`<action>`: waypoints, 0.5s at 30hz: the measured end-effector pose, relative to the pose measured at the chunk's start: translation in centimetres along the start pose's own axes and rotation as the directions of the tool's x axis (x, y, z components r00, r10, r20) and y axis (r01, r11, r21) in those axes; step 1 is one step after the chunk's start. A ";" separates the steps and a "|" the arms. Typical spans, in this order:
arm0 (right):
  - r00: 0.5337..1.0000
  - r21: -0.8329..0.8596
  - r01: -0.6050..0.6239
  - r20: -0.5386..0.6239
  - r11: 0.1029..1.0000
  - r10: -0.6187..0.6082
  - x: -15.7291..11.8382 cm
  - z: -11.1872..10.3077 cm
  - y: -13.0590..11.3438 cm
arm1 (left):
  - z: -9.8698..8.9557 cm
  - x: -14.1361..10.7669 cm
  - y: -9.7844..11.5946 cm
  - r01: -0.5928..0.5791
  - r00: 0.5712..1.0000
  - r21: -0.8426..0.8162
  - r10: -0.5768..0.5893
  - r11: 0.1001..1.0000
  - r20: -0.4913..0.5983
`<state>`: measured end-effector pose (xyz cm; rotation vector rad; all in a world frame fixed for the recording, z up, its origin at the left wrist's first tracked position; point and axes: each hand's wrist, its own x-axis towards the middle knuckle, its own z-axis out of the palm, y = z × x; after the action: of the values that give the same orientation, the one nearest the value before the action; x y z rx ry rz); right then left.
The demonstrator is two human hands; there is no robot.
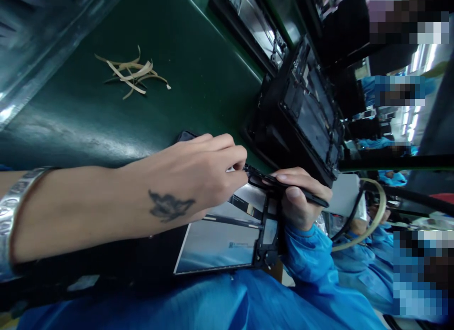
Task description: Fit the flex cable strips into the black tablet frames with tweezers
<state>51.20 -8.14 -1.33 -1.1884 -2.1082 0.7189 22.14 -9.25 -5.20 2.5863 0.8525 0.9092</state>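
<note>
My left hand (202,178), bare, with a tattoo on its back, reaches in from the left, palm down. Its fingers are curled together over the upper edge of an opened device; what they pinch is mostly hidden. My right hand (301,193), in a blue sleeve, grips a long, thin black part (315,199) between thumb and fingers. That part runs toward my left fingertips. Below both hands lies the opened device with silvery panels (220,245) and a dark frame, close to my body. A dark object (186,135) pokes out behind my left hand.
Thin pale strips (133,74) lie on the green work surface (198,65). Opened black devices (308,108) are stacked beyond my hands, beside another device (255,22). Clear plastic (42,46) covers the upper left. People in blue clothing (369,259) appear at the right.
</note>
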 end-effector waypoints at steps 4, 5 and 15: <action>0.995 0.061 0.086 -0.055 0.994 -0.082 0.0 0.3 0.1 | -0.1 0.5 0.4 -0.021 0.999 0.160 0.013 0.987 0.050; 0.996 0.079 0.080 -0.051 0.994 -0.076 0.1 0.2 0.1 | -0.1 0.7 0.6 -0.026 0.998 0.200 0.015 0.979 0.056; 0.971 0.527 -0.224 0.051 0.820 0.233 1.5 -1.8 -1.0 | -0.3 1.5 0.9 -0.085 0.985 0.350 0.026 0.933 0.168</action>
<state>51.33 -7.03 0.90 -1.1237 -1.5990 1.3003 23.33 -8.99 -3.90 2.9577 0.9797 0.5898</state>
